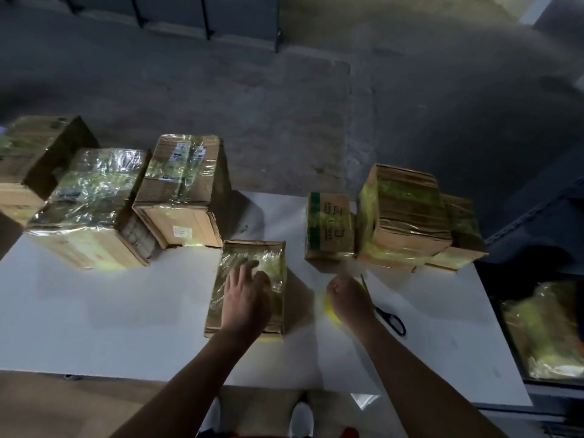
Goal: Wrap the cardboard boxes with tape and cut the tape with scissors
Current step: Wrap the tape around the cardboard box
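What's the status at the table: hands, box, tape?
Left hand flat on the small box. Right hand grips the yellow tape roll beside it. Scissors lie on the table, right of that hand. Nothing blocking.

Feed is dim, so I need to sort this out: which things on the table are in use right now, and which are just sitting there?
In use: centre box under the left hand; yellow tape roll in the right hand; scissors beside it.
Lying about: wrapped boxes at left; wrapped stack at right; green-banded box; bundle off the table.
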Available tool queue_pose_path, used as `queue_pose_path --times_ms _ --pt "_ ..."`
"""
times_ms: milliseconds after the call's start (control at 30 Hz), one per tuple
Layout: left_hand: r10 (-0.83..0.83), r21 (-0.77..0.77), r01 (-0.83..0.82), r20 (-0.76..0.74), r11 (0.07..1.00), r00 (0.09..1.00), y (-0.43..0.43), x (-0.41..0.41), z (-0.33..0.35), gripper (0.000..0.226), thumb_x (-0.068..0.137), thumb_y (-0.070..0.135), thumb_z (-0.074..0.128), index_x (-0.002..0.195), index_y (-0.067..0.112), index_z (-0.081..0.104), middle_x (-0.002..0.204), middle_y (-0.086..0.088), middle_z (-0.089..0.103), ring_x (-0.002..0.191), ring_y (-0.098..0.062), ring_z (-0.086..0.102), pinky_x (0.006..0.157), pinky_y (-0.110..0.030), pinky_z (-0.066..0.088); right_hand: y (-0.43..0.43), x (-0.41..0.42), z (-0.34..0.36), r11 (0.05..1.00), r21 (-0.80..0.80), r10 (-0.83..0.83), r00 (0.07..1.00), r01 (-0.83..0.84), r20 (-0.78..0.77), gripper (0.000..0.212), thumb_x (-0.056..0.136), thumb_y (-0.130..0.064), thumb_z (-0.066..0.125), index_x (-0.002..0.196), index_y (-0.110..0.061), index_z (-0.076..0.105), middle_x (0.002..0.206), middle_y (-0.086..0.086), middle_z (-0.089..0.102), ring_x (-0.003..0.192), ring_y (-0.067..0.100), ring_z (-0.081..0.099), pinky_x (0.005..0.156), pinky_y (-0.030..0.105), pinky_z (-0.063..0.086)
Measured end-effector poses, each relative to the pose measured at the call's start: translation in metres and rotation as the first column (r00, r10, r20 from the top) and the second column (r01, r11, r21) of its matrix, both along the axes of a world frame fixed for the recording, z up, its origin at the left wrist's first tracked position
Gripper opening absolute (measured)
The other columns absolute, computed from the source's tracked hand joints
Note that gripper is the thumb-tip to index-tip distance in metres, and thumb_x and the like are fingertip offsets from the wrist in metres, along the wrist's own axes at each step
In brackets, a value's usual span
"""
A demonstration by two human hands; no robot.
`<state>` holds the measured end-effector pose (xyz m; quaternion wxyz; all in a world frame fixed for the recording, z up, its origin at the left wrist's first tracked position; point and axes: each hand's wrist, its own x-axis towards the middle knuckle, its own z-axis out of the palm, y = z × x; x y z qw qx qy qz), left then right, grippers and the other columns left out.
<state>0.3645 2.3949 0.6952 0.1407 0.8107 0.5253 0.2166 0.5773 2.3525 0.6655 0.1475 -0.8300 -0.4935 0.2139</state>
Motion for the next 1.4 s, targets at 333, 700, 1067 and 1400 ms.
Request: queue_pose_path --times_ms 333,700,1067,1400 --pt "-0.032 -0.092 0.036 0.036 0.995 0.999 -0.014 0.027 0.004 0.012 0.085 0.0 0.061 0.093 0.004 0.068 0.115 -0.013 0.059 0.108 -0.029 0.05 0.079 -0.036 0.049 -0.007 0.003 -0.022 0.969 -0.159 0.224 0.947 -0.191 0.23 0.028 0.093 -0.031 0.055 0.11 -0.01 0.059 0.108 0.007 0.064 0.104 0.025 0.061 0.087 0.033 0.046" --pt "0.186 -0.338 -0.051 0.381 0.94 0.906 0.044 0.019 0.038 0.028 0.091 0.002 0.052 0.116 0.005 0.064 0.117 -0.012 0.065 0.106 -0.025 0.059 0.092 -0.034 0.048 -0.001 0.0 0.039 0.934 0.259 0.264 0.964 -0.246 -0.037 0.03 0.091 -0.008 0.06 0.121 -0.004 0.06 0.118 0.014 0.06 0.108 0.028 0.057 0.081 0.018 0.032" --pt "0.191 -0.578 0.208 0.552 0.789 0.812 0.089 -0.025 0.057 0.03 0.099 0.028 0.048 0.089 0.012 0.071 0.09 -0.015 0.07 0.08 -0.029 0.065 0.068 -0.041 0.05 0.032 -0.056 0.083 0.903 0.337 0.328 0.934 -0.267 -0.14 0.028 0.09 -0.001 0.06 0.117 -0.003 0.062 0.116 0.008 0.063 0.1 0.009 0.051 0.081 -0.003 0.029" --pt "0.073 -0.478 0.241 0.549 0.845 0.833 0.101 -0.057 0.054 0.006 0.085 0.022 0.072 0.085 0.025 0.067 0.079 0.009 0.07 0.071 0.0 0.066 0.059 -0.011 0.048 0.047 -0.082 0.09 0.914 0.288 0.34 0.926 -0.285 -0.166 0.029 0.092 -0.003 0.055 0.121 -0.005 0.06 0.118 0.009 0.062 0.106 0.018 0.055 0.086 0.019 0.037"
